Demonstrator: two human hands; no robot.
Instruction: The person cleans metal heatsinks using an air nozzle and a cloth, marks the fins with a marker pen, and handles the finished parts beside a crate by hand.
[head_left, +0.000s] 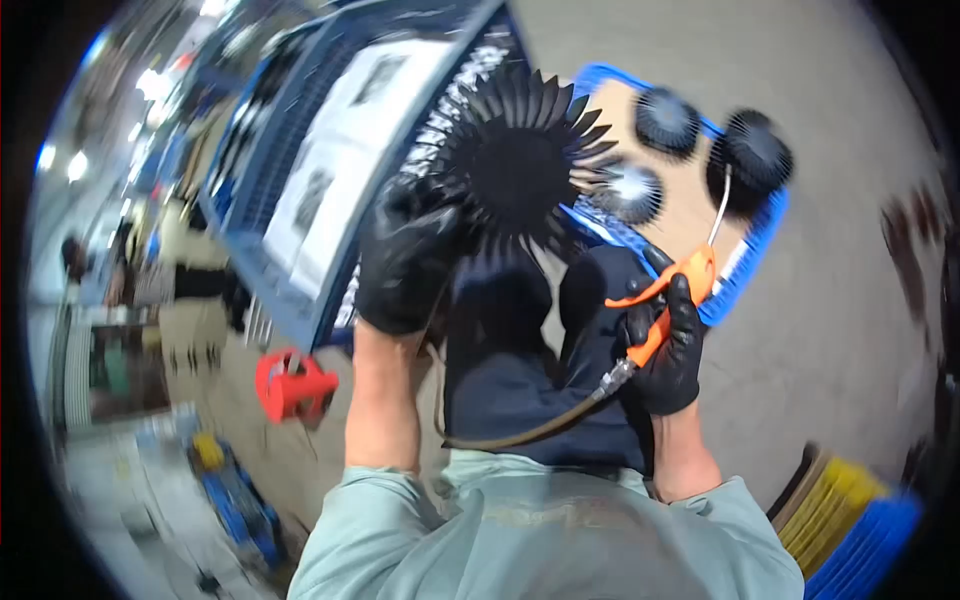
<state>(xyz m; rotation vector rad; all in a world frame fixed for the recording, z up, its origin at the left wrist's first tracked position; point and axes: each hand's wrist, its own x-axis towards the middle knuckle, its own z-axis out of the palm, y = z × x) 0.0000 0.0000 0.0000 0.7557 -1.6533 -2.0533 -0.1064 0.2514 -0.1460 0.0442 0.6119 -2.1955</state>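
My left hand (pixel 408 262), in a black glove, is closed on the near left edge of a round black finned part (pixel 522 178) that looks like a heat sink. Its fins spread outward around a dark flat centre, held above my knees. In my gloved right hand (pixel 668 352) is an orange air blow gun (pixel 655 335), fingers wrapped around its handle. The gun's thin metal nozzle (pixel 721 208) points up, away from me, over a blue tray (pixel 762 250). From its metal coupling a brown hose (pixel 530 437) curves left across my lap.
Several similar finned parts (pixel 667 122) sit on brown board in the blue tray. At left stands a blue-grey crate (pixel 285 300) with a printed sheet (pixel 335 165) on it. A red object (pixel 292 386) lies on the floor. Yellow and blue crates (pixel 845 515) are at lower right.
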